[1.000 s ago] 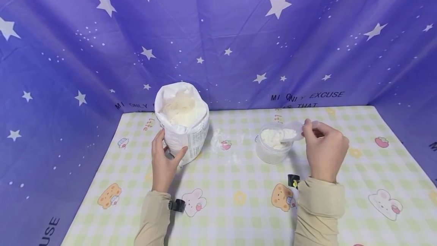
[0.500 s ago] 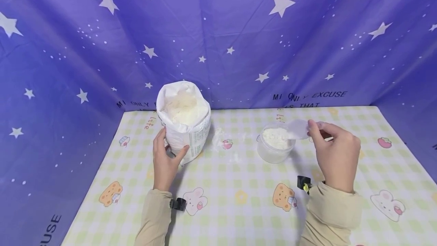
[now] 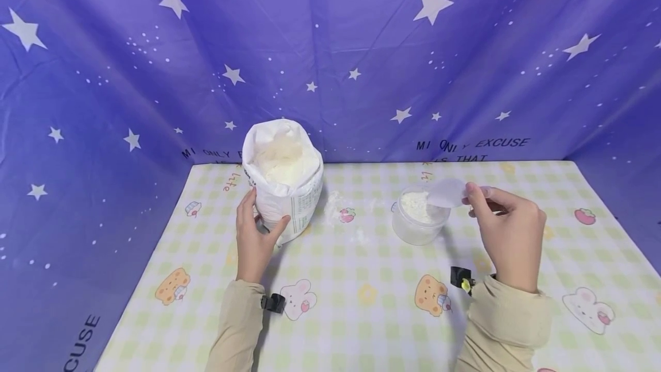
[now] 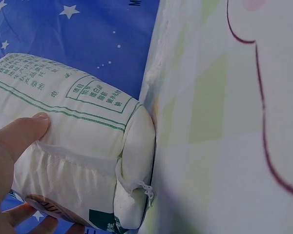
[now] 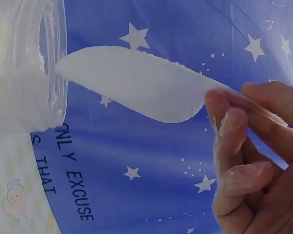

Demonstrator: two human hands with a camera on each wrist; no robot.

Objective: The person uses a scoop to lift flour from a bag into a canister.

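A white flour bag [image 3: 296, 211] with green print stands upright, its rolled-down mouth showing pale powder inside. My left hand [image 3: 255, 243] grips its near left side, thumb in front and fingers round the side; the left wrist view shows the thumb across the bag [image 4: 83, 136]. To the right is a clear round tub [image 3: 417, 231] holding white powder. My right hand [image 3: 508, 228] pinches the handle of a translucent scoop [image 3: 447, 193], its blade tilted at the tub's rim. In the right wrist view, the scoop [image 5: 132, 83] points into the tub's mouth, and powder dusts the fingers [image 5: 234, 141].
Spilled white powder [image 3: 334, 206] lies on the checked tablecloth [image 3: 361, 263] between bag and tub. A blue star-printed curtain [image 3: 330, 45] rises behind the table's back edge and at both sides.
The powder heaped on the scoop has gone into the tub. My right hand has moved slightly right and turned the scoop over. The left hand keeps its grip on the bag.
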